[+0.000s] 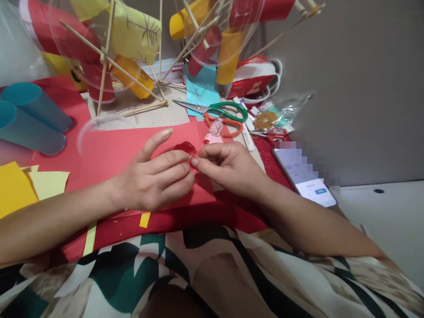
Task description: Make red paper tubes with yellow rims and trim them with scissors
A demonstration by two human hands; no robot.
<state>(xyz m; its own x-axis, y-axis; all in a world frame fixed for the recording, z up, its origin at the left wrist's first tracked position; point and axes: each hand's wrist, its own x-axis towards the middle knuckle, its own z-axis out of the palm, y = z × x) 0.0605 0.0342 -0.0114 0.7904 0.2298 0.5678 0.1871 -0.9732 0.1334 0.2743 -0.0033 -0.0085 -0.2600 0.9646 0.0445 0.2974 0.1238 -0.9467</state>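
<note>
Over the red paper sheet (pixel 115 150), my left hand (pixel 159 176) and my right hand (pixel 230 165) meet at their fingertips. A small curled red piece (pixel 185 146), seemingly paper, shows just behind the left fingers. Most of it is hidden by the hands. My left fingers are bent around it, with the index finger raised and apart. The thumb and index finger of my right hand pinch the same piece at its right edge. Just beyond the right hand lie a pink crumpled piece (pixel 215 130) and scissors (pixel 228 115) with one green and one orange handle.
Blue paper tubes (pixel 36 121) lie at the left, near yellow paper (pixel 15 187). Stick frames (pixel 104 57) with clear discs and coloured paper cylinders (pixel 228 57) stand at the back. At the right are a phone (pixel 301 174), a plastic bag (pixel 288 112) and a red-and-white package (pixel 253 79).
</note>
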